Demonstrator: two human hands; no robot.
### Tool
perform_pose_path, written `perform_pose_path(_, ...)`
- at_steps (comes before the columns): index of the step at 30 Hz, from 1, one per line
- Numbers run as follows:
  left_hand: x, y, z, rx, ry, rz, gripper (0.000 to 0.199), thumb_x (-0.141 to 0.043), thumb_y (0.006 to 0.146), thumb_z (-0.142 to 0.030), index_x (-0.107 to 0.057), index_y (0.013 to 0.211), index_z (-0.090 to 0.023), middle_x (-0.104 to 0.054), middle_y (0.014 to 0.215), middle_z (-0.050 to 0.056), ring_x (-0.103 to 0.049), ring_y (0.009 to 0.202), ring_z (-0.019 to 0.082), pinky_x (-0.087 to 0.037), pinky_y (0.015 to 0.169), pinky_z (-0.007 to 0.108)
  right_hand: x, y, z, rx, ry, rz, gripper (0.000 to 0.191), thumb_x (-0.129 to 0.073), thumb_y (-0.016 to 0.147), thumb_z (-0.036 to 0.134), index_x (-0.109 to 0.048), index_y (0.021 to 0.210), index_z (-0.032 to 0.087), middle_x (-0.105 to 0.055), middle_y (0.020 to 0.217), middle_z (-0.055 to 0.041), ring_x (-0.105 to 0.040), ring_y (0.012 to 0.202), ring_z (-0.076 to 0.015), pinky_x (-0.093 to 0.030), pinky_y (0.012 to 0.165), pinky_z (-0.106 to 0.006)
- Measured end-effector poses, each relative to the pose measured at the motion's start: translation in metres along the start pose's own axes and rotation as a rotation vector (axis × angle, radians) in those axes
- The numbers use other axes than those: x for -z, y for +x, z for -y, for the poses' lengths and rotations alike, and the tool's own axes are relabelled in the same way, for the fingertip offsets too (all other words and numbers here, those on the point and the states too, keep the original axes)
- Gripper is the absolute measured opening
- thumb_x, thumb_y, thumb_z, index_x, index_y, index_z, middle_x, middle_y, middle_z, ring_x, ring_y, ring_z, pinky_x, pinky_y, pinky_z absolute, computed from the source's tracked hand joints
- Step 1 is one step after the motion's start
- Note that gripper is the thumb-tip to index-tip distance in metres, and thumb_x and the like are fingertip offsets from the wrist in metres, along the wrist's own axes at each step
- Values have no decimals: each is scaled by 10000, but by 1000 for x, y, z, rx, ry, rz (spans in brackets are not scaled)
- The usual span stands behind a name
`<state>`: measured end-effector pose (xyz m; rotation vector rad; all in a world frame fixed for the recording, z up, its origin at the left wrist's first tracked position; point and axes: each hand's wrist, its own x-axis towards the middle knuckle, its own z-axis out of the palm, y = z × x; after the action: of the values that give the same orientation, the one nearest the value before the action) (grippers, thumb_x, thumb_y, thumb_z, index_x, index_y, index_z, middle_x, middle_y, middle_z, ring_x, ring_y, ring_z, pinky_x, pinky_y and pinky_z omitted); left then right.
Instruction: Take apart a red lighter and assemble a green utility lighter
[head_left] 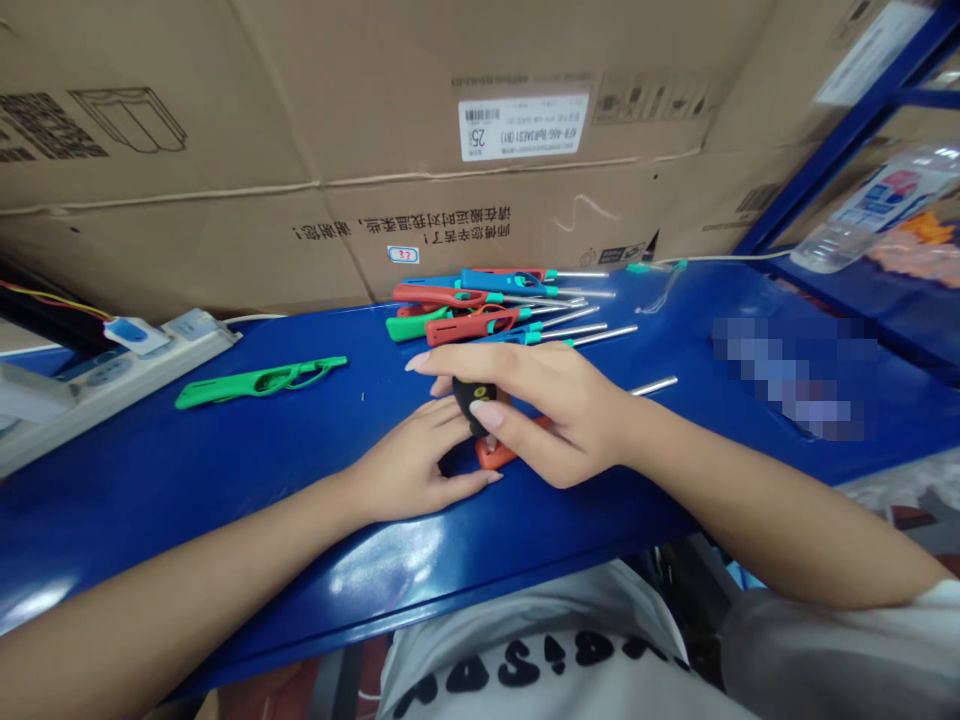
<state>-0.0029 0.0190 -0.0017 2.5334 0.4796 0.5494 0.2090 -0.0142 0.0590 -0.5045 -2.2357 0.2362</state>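
Observation:
My right hand (559, 410) is closed around a short black screwdriver (466, 402) with a yellow mark on its handle. The screwdriver stands nearly upright, its tip down at an orange-red lighter (496, 455) on the table. Most of that lighter is hidden under my right hand; a metal tube (655, 386) sticks out beyond the wrist. From the left, my left hand (420, 455) rests on the table at the lighter's near end, thumb to the front and fingers behind, partly covered by the right hand. A pile of red, blue and green long-necked lighters (480, 300) lies just behind.
A green lighter body (259, 383) lies alone at left on the blue table (360, 590), near a white power strip (112, 380). A large cardboard box (360, 110) stands along the back. At right are a plastic bottle (874, 210) and a blurred-out item (799, 380).

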Motion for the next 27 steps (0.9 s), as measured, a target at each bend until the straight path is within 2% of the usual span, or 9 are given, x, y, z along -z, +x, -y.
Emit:
perform_pose_path(3, -1, -1, 2, 25, 37, -2, 334, -676, 925, -380, -642, 1196, -188, -715, 1153, 111, -674, 1070, 292, -548, 963, 476, 1, 0, -3, -86, -42, 45, 436, -455, 1027, 247, -429, 1459, 194, -612, 1421, -95, -687, 1131, -161, -588, 837, -262)
perform_pose_path(6, -1, -1, 1, 17, 68, -8, 253, -679, 922, -401, -665, 1069, -195, -723, 1033, 84, -674, 996, 277, -541, 946, 471, 3, 0, -9, -98, -74, 18, 405, -512, 1015, 305, -481, 1402, 189, -645, 1370, -102, -719, 998, -156, -586, 768, -260)
perform_pose_path(9, 1, 1, -1, 7, 75, -14, 244, -676, 925, -407, -667, 1064, -207, -719, 1009, 72, -667, 990, 275, -537, 935, 459, 5, 0, -11, -106, -115, 16, 421, -583, 989, 375, -529, 1367, 197, -695, 1304, -74, -719, 1020, -160, -575, 734, -232)
perform_pose_path(11, 1, 1, -2, -1, 75, -19, 273, -673, 929, -401, -661, 1124, -211, -717, 1058, 80, -665, 1024, 281, -532, 950, 459, 5, 1, -9, -82, -105, 1, 410, -543, 1014, 351, -523, 1394, 198, -683, 1342, -64, -706, 1081, -145, -576, 790, -223)
perform_pose_path(14, 1, 1, -1, -18, 64, -18, 360, -667, 935, -376, -616, 1254, -217, -686, 1236, 107, -633, 1165, 303, -507, 1019, 470, 4, 3, -4, 3, -45, -62, 375, -388, 1061, 223, -525, 1405, 165, -647, 1404, -67, -676, 1164, -113, -555, 948, -237)
perform_pose_path(16, 1, 0, 0, -16, 62, -17, 406, -669, 933, -376, -592, 1300, -220, -667, 1288, 115, -619, 1199, 310, -505, 1029, 476, 3, 5, -2, 46, -54, -115, 337, -402, 1056, 207, -584, 1337, 165, -696, 1327, -50, -696, 1117, -100, -553, 970, -240)
perform_pose_path(20, 0, 0, 0, 9, 71, -1, 304, -668, 932, -398, -644, 1166, -205, -707, 1116, 94, -659, 1066, 288, -525, 984, 467, 5, 5, -4, 58, -172, -176, 216, -600, 993, 298, -682, 1154, 180, -778, 1090, -34, -735, 975, -123, -580, 914, -244)
perform_pose_path(25, 1, 2, -2, 2, 55, 4, 281, -670, 938, -399, -643, 1132, -197, -680, 1192, 96, -631, 1129, 275, -500, 1015, 435, 7, 6, -5, 4, -56, -160, 348, -388, 1050, 202, -604, 1318, 146, -744, 1165, -69, -707, 1081, -129, -559, 984, -308)
perform_pose_path(27, 2, 2, -2, 5, 54, 3, 268, -674, 934, -385, -645, 1122, -197, -677, 1207, 93, -627, 1141, 274, -497, 1020, 429, 8, 7, -3, -18, -17, -141, 333, -394, 1053, 201, -616, 1293, 142, -742, 1156, -61, -704, 1080, -124, -550, 1000, -308)
